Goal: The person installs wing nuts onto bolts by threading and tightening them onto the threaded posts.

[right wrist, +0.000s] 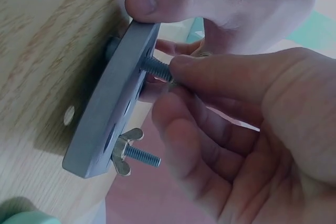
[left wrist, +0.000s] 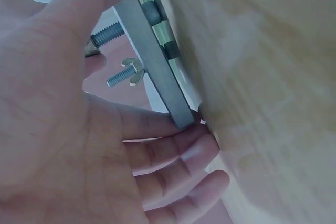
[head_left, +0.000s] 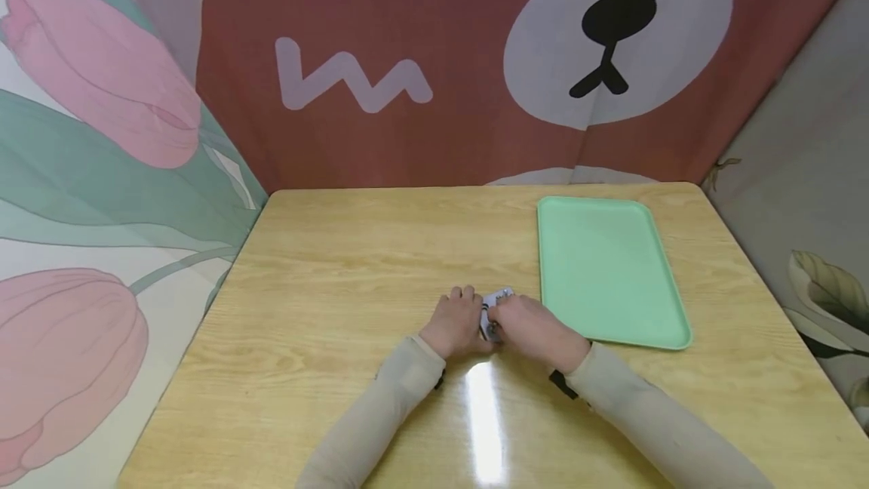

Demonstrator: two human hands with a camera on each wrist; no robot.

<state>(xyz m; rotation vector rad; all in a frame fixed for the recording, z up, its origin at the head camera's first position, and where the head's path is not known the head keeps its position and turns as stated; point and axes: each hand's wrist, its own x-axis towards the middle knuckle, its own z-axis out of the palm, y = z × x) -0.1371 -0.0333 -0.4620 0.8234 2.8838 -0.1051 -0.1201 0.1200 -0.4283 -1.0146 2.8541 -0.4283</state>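
Note:
A grey metal plate [right wrist: 113, 100] with a row of holes stands tilted close over the table, between both hands. My left hand [head_left: 458, 323] grips its end, thumb on one edge and fingers against the other. Through the plate runs a thick threaded bolt [left wrist: 109, 33], its round head on the table side. My right hand [head_left: 532, 327] pinches a nut [left wrist: 92, 47] at the free end of that bolt with thumb and index finger; the fingertips mostly hide it. A thinner bolt [right wrist: 144, 156] farther along carries a wing nut [right wrist: 122, 153] lying against the plate.
To the right lies a light green tray [head_left: 611, 270], just beyond my right hand. The wooden table [head_left: 339, 262] ends at a reddish printed cloth [head_left: 468, 134] behind it. Printed cloths also hang at both sides.

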